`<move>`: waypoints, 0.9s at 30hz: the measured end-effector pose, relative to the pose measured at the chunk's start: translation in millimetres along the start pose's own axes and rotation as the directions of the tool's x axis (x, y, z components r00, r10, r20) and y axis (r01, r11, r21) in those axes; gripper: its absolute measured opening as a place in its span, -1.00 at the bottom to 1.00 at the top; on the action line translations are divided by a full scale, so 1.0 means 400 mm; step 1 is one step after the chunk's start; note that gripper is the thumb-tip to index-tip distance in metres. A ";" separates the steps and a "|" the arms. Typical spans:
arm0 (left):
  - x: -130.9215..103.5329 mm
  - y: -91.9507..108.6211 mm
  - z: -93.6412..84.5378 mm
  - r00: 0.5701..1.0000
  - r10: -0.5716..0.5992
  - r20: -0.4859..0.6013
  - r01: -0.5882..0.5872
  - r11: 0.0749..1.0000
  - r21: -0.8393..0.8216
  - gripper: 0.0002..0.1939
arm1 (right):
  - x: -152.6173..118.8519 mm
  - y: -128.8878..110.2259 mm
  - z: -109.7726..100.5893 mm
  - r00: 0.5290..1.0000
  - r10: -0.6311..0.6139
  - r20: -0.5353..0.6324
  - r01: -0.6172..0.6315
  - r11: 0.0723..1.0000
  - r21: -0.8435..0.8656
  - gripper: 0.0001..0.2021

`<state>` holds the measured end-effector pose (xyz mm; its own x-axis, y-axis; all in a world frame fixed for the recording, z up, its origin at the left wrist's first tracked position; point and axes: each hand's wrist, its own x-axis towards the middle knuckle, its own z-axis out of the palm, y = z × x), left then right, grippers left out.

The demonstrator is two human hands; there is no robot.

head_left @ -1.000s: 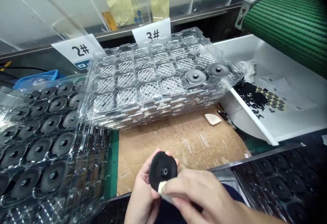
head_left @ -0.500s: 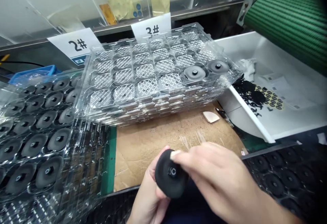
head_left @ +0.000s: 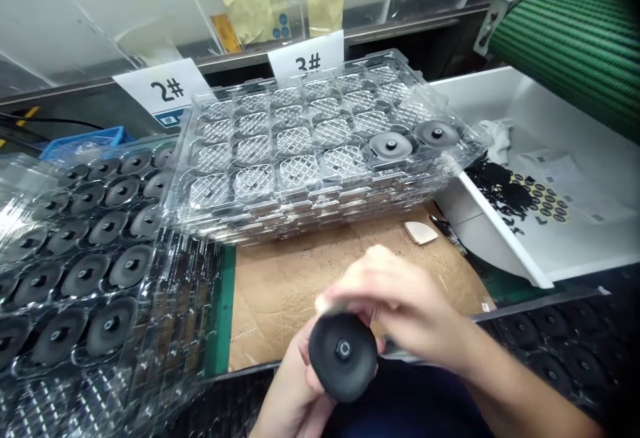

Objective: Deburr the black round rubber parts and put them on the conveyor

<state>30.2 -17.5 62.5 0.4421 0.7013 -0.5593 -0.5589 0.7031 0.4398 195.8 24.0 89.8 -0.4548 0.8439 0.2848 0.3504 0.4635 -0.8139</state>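
Note:
A black, dish-shaped round part (head_left: 343,365) with a small ringed stub in its middle faces up toward me. My left hand (head_left: 300,385) grips it from below and from the left, with fingers curled behind it. Over its upper rim bends my right hand (head_left: 395,298), with fingertips closed at the edge and slightly blurred. The far side of the part is hidden. Beyond my hands stands a stack of clear plastic trays (head_left: 295,181). Two similar parts, a grey one (head_left: 390,146) and a darker one (head_left: 437,133), sit in its front right pockets.
Filled trays of dark parts stand at left (head_left: 107,225) and lower right (head_left: 550,331). Cardboard (head_left: 280,278) covers the bench, bearing a cream wedge (head_left: 420,232). A white bin (head_left: 600,245) holds black scraps below a green conveyor belt (head_left: 575,31).
My right hand has shifted from the face of the part up to its top rim, its fingers curling over. The part now faces me more squarely. The camera view has moved slightly.

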 end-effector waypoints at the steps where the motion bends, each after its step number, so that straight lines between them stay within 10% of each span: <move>1: -0.002 0.004 0.003 1.000 -0.007 0.030 0.008 1.000 -0.020 -0.48 | -0.008 0.028 0.001 0.988 0.138 -0.063 -0.138 0.990 0.005 -0.79; 4: -0.010 0.012 -0.001 0.995 -0.005 0.097 0.013 0.996 -0.084 -0.53 | -0.052 0.119 0.031 0.906 0.409 -0.109 -0.413 0.911 -0.013 -0.81; 10: -0.006 0.009 -0.041 0.992 0.024 0.127 -0.005 0.990 -0.143 -0.41 | -0.180 0.243 0.177 0.863 0.473 -0.180 -0.501 0.849 -0.169 -0.68; 27: 0.021 -0.023 -0.053 0.984 0.161 -0.073 -0.175 0.952 -0.250 -0.42 | -0.166 0.218 0.209 0.899 0.410 -0.154 -0.424 0.902 -0.076 -0.75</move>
<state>24.0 -20.6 39.0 0.2937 0.7950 -0.5307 -0.7851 0.5173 0.3405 188.2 -14.3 -42.6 -0.1390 0.9903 0.0003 0.5711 0.0804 -0.8170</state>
